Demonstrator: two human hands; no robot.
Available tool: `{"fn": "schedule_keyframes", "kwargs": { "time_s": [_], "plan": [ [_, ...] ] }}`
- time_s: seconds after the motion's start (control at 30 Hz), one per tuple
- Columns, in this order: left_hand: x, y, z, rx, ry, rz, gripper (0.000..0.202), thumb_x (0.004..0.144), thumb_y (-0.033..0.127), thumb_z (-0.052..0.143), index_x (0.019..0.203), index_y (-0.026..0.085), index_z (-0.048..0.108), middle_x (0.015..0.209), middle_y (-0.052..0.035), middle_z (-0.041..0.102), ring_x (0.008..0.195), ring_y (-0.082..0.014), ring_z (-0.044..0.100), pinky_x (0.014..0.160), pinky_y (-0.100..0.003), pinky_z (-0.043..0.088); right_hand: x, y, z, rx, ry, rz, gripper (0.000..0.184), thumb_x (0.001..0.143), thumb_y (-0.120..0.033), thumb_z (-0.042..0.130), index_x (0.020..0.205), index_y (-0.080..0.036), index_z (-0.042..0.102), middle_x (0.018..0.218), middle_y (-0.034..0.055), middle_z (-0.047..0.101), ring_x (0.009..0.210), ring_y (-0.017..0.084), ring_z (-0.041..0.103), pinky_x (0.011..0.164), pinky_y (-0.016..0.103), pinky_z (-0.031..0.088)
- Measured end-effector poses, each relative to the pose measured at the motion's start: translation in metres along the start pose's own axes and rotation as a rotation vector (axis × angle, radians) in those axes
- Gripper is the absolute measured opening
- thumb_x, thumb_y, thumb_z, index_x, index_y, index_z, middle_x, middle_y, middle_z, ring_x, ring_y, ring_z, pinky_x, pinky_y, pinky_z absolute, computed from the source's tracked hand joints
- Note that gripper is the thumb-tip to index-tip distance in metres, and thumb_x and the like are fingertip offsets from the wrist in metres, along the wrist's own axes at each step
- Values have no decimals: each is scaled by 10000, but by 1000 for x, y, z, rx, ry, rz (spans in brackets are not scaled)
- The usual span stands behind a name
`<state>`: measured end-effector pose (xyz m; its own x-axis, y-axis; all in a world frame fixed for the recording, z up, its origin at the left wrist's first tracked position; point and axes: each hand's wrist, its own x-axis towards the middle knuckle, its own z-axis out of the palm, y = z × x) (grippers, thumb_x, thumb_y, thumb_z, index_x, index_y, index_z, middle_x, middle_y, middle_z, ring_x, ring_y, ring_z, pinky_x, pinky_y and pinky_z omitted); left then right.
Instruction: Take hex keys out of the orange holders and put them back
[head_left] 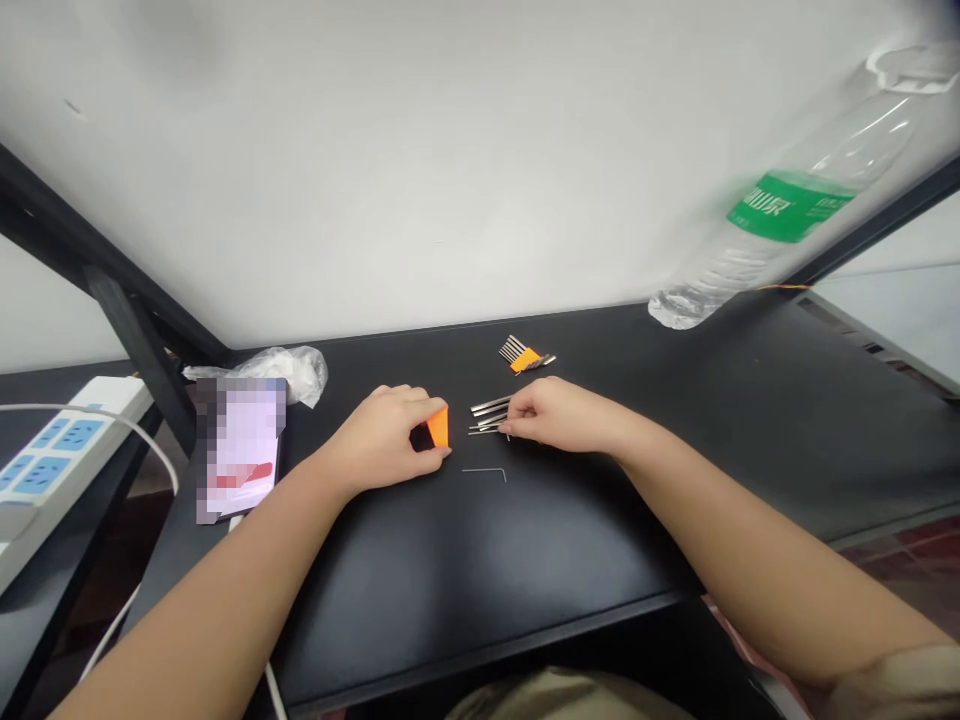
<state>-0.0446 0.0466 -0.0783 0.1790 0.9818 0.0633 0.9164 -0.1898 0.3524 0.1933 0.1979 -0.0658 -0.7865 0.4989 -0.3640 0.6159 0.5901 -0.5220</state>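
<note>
My left hand (pixel 390 435) rests on the black table (pixel 525 560) with its fingers closed round an orange plastic holder (pixel 439 426). Just to its right, my right hand (pixel 559 415) is closed on a bundle of metal hex keys (pixel 489 415) whose ends stick out to the left. A single thin hex key (pixel 485 471) lies loose on the table in front of both hands. Further back lies a second orange holder with several hex keys in it (pixel 523 356).
A clear water bottle with a green label (pixel 780 215) stands at the back right. A crumpled plastic bag (pixel 289 368) and a blurred card (pixel 241 448) lie at the left. A white power strip (pixel 56 450) sits on the neighbouring shelf, behind a black frame strut (pixel 142 350).
</note>
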Motion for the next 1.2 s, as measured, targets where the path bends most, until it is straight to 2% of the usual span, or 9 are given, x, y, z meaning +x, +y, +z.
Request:
{"fn": "schedule_keyframes", "kwargs": {
  "time_s": [0.17, 0.3, 0.53, 0.73, 1.03, 1.2],
  "plan": [
    [0, 1, 0, 7, -4, -7, 301, 878, 447, 672, 1119, 267, 666, 929, -6, 654, 912, -212, 607, 864, -386, 403, -3, 2, -5, -59, -55, -5, 357, 907, -506, 604, 809, -191, 739, 714, 14, 660, 613, 136, 509, 545, 269, 350],
    [0, 1, 1, 7, -6, -1, 310, 873, 447, 677, 1129, 272, 664, 924, -5, 657, 918, -216, 614, 870, -389, 404, -4, 5, -10, -77, -83, -78, 307, 925, -457, 586, 853, -204, 745, 773, 16, 687, 671, 147, 551, 601, 270, 365],
    [-1, 0, 1, 1, 2, 0, 289, 866, 446, 683, 1094, 269, 670, 919, -8, 669, 922, -222, 628, 866, -389, 404, -10, 15, -23, -93, -169, -182, 245, 928, -370, 548, 802, -193, 662, 775, 6, 655, 678, 140, 530, 630, 260, 354],
    [-1, 0, 1, -3, -2, 0, 308, 863, 448, 685, 1118, 275, 674, 930, -7, 673, 931, -225, 634, 875, -388, 409, -10, 22, -30, -73, -199, -152, 213, 919, -348, 530, 823, -198, 648, 778, -2, 621, 688, 143, 512, 635, 259, 350],
    [-1, 0, 2, -14, 11, 8, 310, 860, 450, 684, 1117, 277, 678, 925, -19, 675, 926, -235, 637, 883, -394, 418, -8, 22, -31, 39, -195, -133, 244, 897, -395, 564, 841, -185, 676, 788, 8, 618, 701, 150, 500, 647, 262, 359],
    [-1, 3, 0, -3, 9, 9, 296, 858, 442, 689, 1102, 275, 681, 899, -12, 662, 903, -228, 629, 860, -381, 414, -5, 20, -27, 17, -164, -132, 263, 909, -405, 569, 824, -187, 690, 781, 3, 639, 697, 142, 512, 645, 257, 366]
  ]
}}
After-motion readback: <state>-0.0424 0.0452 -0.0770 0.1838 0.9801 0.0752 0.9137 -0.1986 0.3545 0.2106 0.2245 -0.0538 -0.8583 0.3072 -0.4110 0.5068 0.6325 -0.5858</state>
